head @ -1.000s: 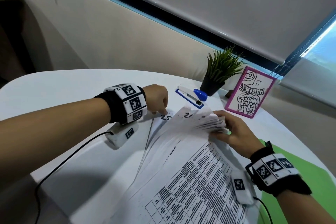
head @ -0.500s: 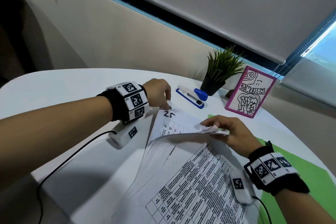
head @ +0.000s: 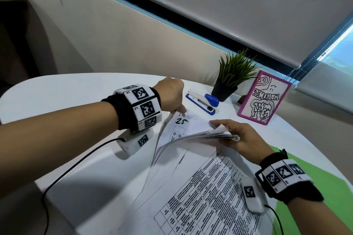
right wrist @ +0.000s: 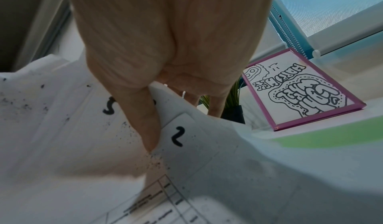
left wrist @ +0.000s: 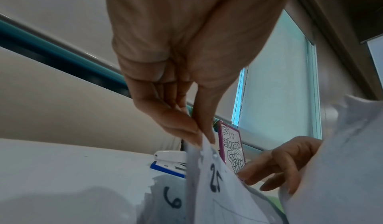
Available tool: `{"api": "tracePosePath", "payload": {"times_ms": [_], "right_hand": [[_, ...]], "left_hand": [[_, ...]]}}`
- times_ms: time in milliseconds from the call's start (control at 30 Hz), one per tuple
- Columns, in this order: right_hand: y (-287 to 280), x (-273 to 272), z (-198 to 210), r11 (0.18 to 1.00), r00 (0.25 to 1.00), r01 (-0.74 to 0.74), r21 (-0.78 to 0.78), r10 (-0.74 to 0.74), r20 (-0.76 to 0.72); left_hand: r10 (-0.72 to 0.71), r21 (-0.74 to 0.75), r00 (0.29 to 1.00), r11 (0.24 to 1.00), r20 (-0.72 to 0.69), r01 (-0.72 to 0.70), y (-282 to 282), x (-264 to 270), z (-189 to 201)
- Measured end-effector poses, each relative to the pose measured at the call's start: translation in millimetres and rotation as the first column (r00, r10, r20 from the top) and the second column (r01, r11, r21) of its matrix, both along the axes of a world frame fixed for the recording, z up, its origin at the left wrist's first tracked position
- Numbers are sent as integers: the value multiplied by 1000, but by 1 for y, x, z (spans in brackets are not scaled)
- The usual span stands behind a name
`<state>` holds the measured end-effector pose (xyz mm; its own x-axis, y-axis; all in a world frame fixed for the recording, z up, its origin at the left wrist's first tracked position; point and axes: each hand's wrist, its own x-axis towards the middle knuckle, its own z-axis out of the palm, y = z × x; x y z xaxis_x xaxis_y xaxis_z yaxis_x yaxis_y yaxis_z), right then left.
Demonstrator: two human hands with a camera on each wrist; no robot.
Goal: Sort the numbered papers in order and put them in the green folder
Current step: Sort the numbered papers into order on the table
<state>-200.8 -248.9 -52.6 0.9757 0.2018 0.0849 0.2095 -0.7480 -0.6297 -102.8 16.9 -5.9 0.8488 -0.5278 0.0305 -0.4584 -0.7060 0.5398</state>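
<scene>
A stack of printed, hand-numbered papers [head: 200,187] lies on the white table [head: 76,91]. My left hand [head: 177,111] pinches the far corner of the sheet marked 25 [head: 181,121], thumb against forefinger in the left wrist view [left wrist: 204,139]; a sheet marked 6 [left wrist: 172,201] lies under it. My right hand [head: 225,131] grips the bent-up far corners of several upper sheets [head: 206,136], its thumb [right wrist: 145,121] on top beside a written 2 [right wrist: 178,136]. The green folder [head: 321,187] lies under the right wrist, mostly covered by the papers.
A blue and white stapler [head: 202,104] lies just beyond the papers. Behind it stand a small potted plant [head: 232,74] and a pink-framed drawing [head: 264,98]. A black cable [head: 72,170] trails from the left wrist across the near table edge.
The right hand has gathered the fanned corners into a thicker bent bundle and lifted them. The sheet marked 25 now shows, with the left hand still pinching its corner.
</scene>
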Motion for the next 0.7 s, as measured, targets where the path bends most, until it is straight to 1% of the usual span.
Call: {"api": "tracePosePath", "payload": {"times_ms": [167, 333, 500, 600, 700], "right_hand": [[0, 2, -1, 999, 1000, 1, -38, -1, 19], [0, 1, 0, 998, 999, -8, -65, 11, 35], [3, 1, 2, 998, 998, -3, -58, 6, 64], [4, 1, 3, 999, 999, -10, -37, 12, 45], [4, 1, 3, 998, 999, -18, -58, 20, 46]], "left_hand": [[13, 2, 1000, 1000, 17, -13, 0, -4, 4], [-41, -39, 996, 998, -77, 39, 2, -3, 6], [-85, -64, 993, 995, -79, 80, 4, 3, 1], [-121, -24, 991, 992, -53, 120, 5, 3, 2], [-185, -30, 978, 983, -99, 183, 4, 1, 4]]}}
